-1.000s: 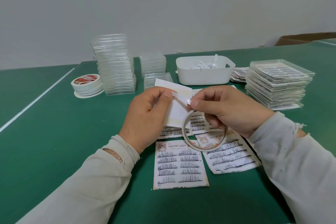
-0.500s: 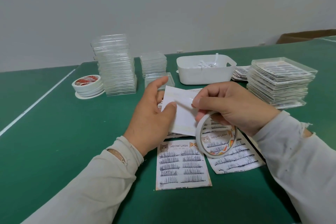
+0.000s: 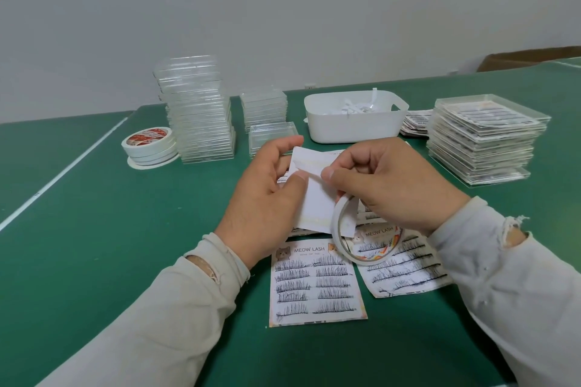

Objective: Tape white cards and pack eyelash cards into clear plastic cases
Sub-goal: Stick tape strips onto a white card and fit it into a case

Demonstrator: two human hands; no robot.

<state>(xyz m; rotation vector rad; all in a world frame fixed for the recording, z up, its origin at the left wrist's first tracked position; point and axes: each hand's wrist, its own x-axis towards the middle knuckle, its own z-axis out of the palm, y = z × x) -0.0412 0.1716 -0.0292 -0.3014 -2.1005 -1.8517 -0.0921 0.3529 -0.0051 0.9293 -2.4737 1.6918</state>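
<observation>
Nearest on the green table top [image 3: 94, 261] lies a printed eyelash card marked MEOW LASH [image 3: 316, 281], flat, with rows of black lashes; a second such card [image 3: 405, 264] lies just to its right, tilted, with more cards partly hidden beneath the hands. Above them the left hand [image 3: 267, 201] pinches a plain white rectangular card [image 3: 314, 198] by its left edge, thumb on the face and fingers curled behind. The right hand [image 3: 390, 185], fingers curled, grips a thin ring-shaped roll of white tape [image 3: 345, 239] that hangs below it in front of the white card's lower right corner, while its thumb presses on the card's right part. Both arms wear pale long sleeves; the right sleeve is torn near the forearm. Farther off, to the left, sits a stack of white tape rolls with a red-printed core [image 3: 149, 146], just beside a tall pile of empty clear plastic cases [image 3: 198, 110]. A shorter pile of clear cases [image 3: 264, 105] stands behind a single clear case [image 3: 273, 138]. A white plastic tub [image 3: 355, 122] holding white paper scraps stands mid-table, and to the right rises a stack of clear cases filled with lash cards [image 3: 484, 138], loose cards [image 3: 415, 122] lying between it and the tub.
</observation>
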